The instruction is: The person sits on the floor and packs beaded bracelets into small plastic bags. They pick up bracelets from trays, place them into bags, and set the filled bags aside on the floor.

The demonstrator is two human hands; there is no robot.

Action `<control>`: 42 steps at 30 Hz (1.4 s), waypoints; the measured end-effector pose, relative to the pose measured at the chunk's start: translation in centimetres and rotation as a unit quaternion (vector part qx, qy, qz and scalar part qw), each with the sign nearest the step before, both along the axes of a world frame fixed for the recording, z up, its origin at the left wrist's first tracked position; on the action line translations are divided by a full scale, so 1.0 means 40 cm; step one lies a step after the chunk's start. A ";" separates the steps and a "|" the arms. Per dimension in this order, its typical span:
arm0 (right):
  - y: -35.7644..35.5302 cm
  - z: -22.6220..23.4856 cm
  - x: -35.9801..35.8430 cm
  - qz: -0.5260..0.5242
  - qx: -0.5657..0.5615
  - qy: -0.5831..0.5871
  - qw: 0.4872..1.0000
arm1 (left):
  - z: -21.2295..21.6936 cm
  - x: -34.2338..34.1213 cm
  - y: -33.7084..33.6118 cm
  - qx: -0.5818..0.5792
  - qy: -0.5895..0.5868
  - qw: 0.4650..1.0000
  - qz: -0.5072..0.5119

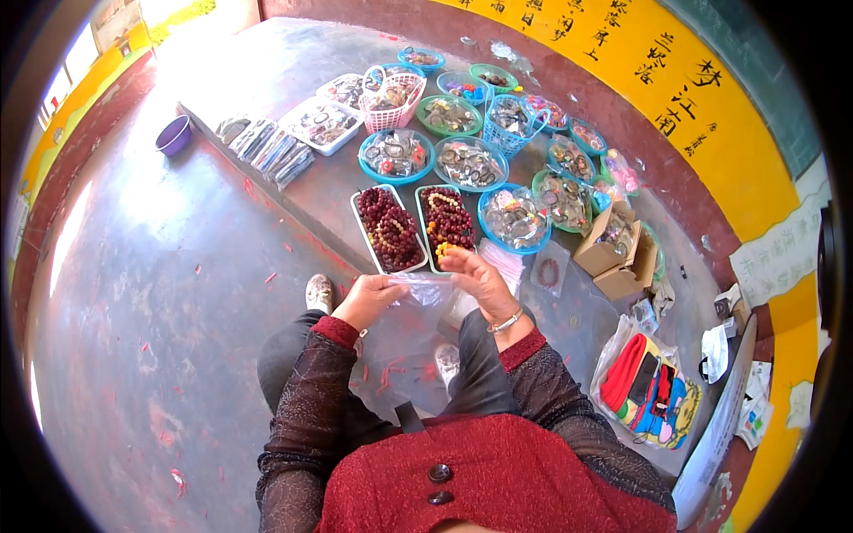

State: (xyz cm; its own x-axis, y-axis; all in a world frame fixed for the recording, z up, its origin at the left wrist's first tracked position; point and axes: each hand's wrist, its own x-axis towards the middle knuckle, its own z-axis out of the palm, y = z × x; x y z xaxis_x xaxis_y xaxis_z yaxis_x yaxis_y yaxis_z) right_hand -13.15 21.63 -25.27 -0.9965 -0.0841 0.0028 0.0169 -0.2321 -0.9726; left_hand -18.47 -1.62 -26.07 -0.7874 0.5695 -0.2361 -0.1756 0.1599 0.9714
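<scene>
**Clear bag stretched between both hands, yellow beads in the right**

The left hand [371, 298] and right hand [475, 275] each pinch an edge of a clear plastic bag [418, 286] over the knees. The right fingertips also clamp small yellow beads [443, 250]. Just beyond sit two white trays of dark red beads [391, 229], then blue and green bowls [397, 155], a pink basket [391, 99], and cardboard boxes [613, 249] to the right.

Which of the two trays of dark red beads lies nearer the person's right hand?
The right-hand tray of the pair. Its near end sits just above the right hand, whose fingers hold something small and yellow; the other tray lies further left.
</scene>
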 end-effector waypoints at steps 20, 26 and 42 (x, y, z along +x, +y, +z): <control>-0.055 0.001 0.038 0.034 0.082 -0.102 0.991 | -0.033 0.048 -0.019 -0.031 0.227 0.959 0.168; -0.078 -0.022 0.029 -0.046 0.097 -0.086 0.991 | -0.017 0.070 -0.002 -0.058 0.247 0.955 0.151; -0.126 -0.039 0.007 -0.002 0.012 -0.144 0.990 | -0.014 0.052 -0.009 0.187 -0.218 0.951 0.115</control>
